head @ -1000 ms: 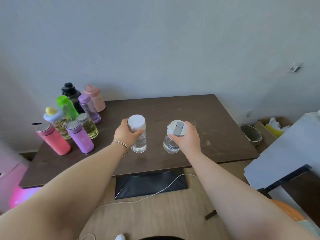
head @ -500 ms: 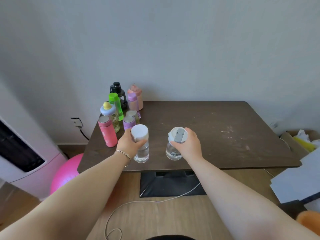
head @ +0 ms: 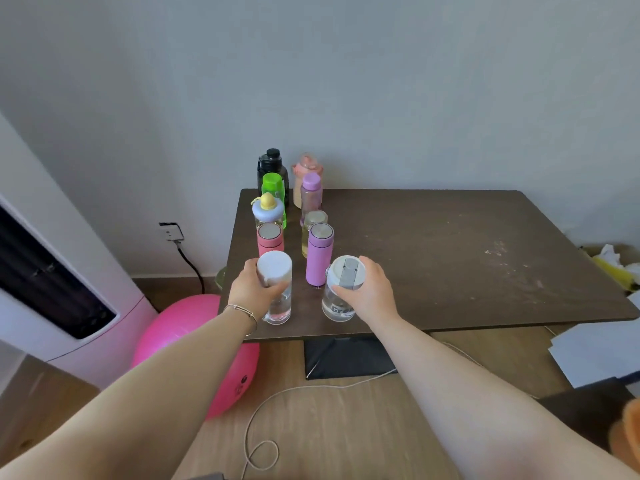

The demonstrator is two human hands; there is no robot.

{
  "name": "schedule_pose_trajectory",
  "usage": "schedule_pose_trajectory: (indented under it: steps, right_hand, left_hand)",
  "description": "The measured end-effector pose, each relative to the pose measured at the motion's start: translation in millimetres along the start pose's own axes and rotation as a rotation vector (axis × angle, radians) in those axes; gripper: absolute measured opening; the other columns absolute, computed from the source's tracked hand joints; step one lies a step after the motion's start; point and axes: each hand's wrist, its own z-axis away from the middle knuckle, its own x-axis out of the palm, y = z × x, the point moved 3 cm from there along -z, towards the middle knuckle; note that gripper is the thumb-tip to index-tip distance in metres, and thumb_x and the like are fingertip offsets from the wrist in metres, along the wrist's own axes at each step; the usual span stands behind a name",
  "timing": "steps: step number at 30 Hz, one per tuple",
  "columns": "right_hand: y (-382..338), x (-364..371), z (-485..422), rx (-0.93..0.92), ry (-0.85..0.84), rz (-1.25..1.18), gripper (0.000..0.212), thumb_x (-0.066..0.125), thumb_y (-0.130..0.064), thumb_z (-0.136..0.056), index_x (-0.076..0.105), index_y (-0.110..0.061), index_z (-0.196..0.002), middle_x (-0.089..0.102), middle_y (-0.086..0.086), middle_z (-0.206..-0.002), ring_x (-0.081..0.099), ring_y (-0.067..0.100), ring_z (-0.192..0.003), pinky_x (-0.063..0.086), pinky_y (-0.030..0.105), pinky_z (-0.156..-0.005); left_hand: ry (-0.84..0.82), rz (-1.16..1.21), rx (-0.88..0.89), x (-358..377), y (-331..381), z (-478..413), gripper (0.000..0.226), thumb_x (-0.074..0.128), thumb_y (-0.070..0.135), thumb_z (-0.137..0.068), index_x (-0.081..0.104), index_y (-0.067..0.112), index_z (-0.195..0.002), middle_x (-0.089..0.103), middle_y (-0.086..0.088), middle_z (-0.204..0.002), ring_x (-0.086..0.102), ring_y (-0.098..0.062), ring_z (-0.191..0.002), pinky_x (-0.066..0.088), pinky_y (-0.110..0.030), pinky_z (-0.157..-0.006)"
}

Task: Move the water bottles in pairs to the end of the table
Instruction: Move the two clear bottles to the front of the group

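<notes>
Now | left hand point(head: 251, 289) is curled round the white-capped clear bottle point(head: 277, 306), gripped just below the cap | right hand point(head: 372, 292) is curled round the grey-lidded clear bottle point(head: 337, 308) at its lid | both bottles are held upright at the table point(head: 450, 254) near edge, centre of frame | 8 coloured bottles point(head: 319, 258) are stood just behind in 2 rows

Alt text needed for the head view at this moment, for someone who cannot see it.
The left hand grips a white-capped clear bottle and the right hand a clear bottle with a grey flip lid, each near its top, at the near left corner of a dark table. Just behind them stand eight coloured bottles in two rows.
</notes>
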Motion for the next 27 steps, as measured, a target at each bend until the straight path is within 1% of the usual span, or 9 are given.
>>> schedule_pose_trajectory:
  steps: [4,7,8,12,16,20,24,27]
  right_hand:
    - [-3.1,27.5,-7.2,0.009,-0.027,0.01,0.071,0.082,-0.057,-0.063,0.053,-0.031,-0.122,0.056,-0.008,-0.116,0.058,0.012,-0.102,0.051,0.025,-0.072]
    - [-4.2,43.8,-12.9,-0.003,-0.055,0.011,0.07,0.085,-0.052,-0.065,0.053,-0.029,-0.123,0.057,-0.008,-0.116,0.056,0.01,-0.102,0.044,0.016,-0.064]
    - [-4.7,48.5,-14.7,-0.008,-0.065,0.007,0.07,0.085,-0.052,-0.065,0.053,-0.029,-0.123,0.057,-0.007,-0.116,0.055,0.01,-0.1,0.043,0.015,-0.063]
    - [-5.5,63.2,-20.5,-0.03,-0.087,0.015,0.071,0.084,-0.054,-0.065,0.052,-0.03,-0.124,0.055,-0.005,-0.12,0.057,0.011,-0.102,0.049,0.02,-0.069]
    - [-2.5,71.4,-21.0,-0.062,-0.1,0.021,0.074,0.083,-0.055,-0.067,0.05,-0.029,-0.127,0.055,-0.005,-0.122,0.057,0.013,-0.108,0.053,0.023,-0.076]
    - [2.0,73.2,-21.3,-0.073,-0.094,0.013,0.074,0.083,-0.056,-0.067,0.049,-0.031,-0.128,0.054,-0.006,-0.124,0.056,0.012,-0.109,0.054,0.022,-0.077]
    - [5.0,74.4,-23.0,-0.092,-0.122,0.014,0.076,0.084,-0.05,-0.07,0.045,-0.03,-0.132,0.05,-0.005,-0.13,0.054,0.012,-0.114,0.051,0.022,-0.082]
    - [9.5,76.5,-25.1,-0.113,-0.145,0.039,0.077,0.082,-0.051,-0.071,0.041,-0.03,-0.133,0.048,-0.005,-0.131,0.053,0.012,-0.116,0.052,0.023,-0.083]
  left_hand:
    - [-0.01,-0.004,-0.038,-2.3,-16.6,-12.4,0.075,0.082,0.033,-0.083,0.044,0.014,-0.145,0.062,-0.013,-0.136,0.061,-0.036,-0.121,0.051,-0.038,-0.092]
    - [-0.015,-0.002,-0.048,-2.8,-20.6,-21.1,0.078,0.084,0.035,-0.082,0.043,0.015,-0.145,0.063,-0.012,-0.135,0.061,-0.036,-0.12,0.052,-0.038,-0.093]
    - [-0.019,-0.008,-0.044,-2.6,-20.6,-22.8,0.078,0.084,0.035,-0.082,0.043,0.015,-0.145,0.063,-0.012,-0.135,0.062,-0.035,-0.12,0.053,-0.039,-0.094]
    - [-0.037,-0.056,-0.013,-0.4,-17.9,-24.9,0.08,0.084,0.036,-0.082,0.041,0.016,-0.147,0.062,-0.012,-0.138,0.061,-0.035,-0.124,0.056,-0.045,-0.1]
    - [-0.038,-0.1,0.012,0.3,-16.7,-24.9,0.081,0.084,0.037,-0.082,0.042,0.014,-0.147,0.061,-0.012,-0.14,0.061,-0.034,-0.125,0.057,-0.044,-0.099]
    - [-0.032,-0.124,0.024,-0.2,-18.2,-25.4,0.081,0.084,0.038,-0.083,0.041,0.014,-0.148,0.06,-0.012,-0.141,0.06,-0.034,-0.126,0.056,-0.043,-0.098]
    - [-0.05,-0.136,0.023,0.0,-17.4,-26.3,0.083,0.083,0.039,-0.083,0.039,0.013,-0.149,0.058,-0.013,-0.144,0.059,-0.034,-0.128,0.056,-0.043,-0.098]
    - [-0.053,-0.14,0.027,-0.6,-16.6,-25.1,0.083,0.083,0.037,-0.084,0.037,0.013,-0.149,0.056,-0.013,-0.145,0.058,-0.034,-0.129,0.056,-0.042,-0.097]
